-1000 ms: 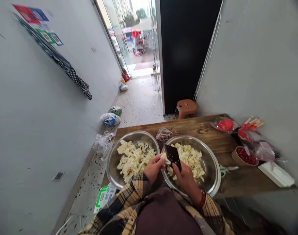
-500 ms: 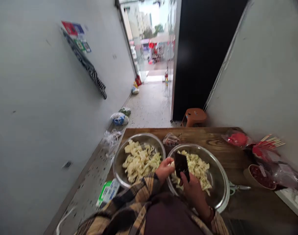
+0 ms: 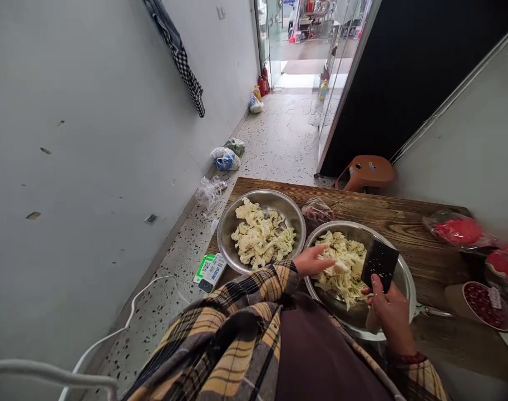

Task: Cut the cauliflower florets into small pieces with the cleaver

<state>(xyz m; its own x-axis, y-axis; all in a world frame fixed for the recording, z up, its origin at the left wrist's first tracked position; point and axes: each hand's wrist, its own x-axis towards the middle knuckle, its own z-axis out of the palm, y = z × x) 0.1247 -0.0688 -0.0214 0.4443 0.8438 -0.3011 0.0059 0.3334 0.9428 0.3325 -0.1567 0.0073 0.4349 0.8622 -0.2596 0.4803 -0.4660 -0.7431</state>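
Note:
My right hand [image 3: 389, 309] grips a cleaver [image 3: 379, 264] by its handle, the dark, speckled blade raised over the right side of a steel bowl [image 3: 409, 278]. Cut cauliflower [image 3: 341, 248] fills much of that bowl. Over its left rim reaches my left hand [image 3: 315, 260], fingers stretched and apart, close to a pale floret [image 3: 341, 264]; whether they touch it I cannot tell. A second steel bowl [image 3: 223, 223] on the left holds more cauliflower [image 3: 257, 236].
A wooden table [image 3: 383, 211] carries a clear plastic bag [image 3: 316, 211], scissors [image 3: 433, 311] partly behind the bowl, a tub of dark red food [image 3: 483, 303] and red packages [image 3: 458, 229]. Left are a green-and-white card [image 3: 210, 270] and a white cable [image 3: 131, 312]. An orange stool [image 3: 368, 171] stands beyond.
My view has tilted down and turned left. My hands have moved apart: the left has opened over the cauliflower, while the cleaver in my right has shifted right, away from it.

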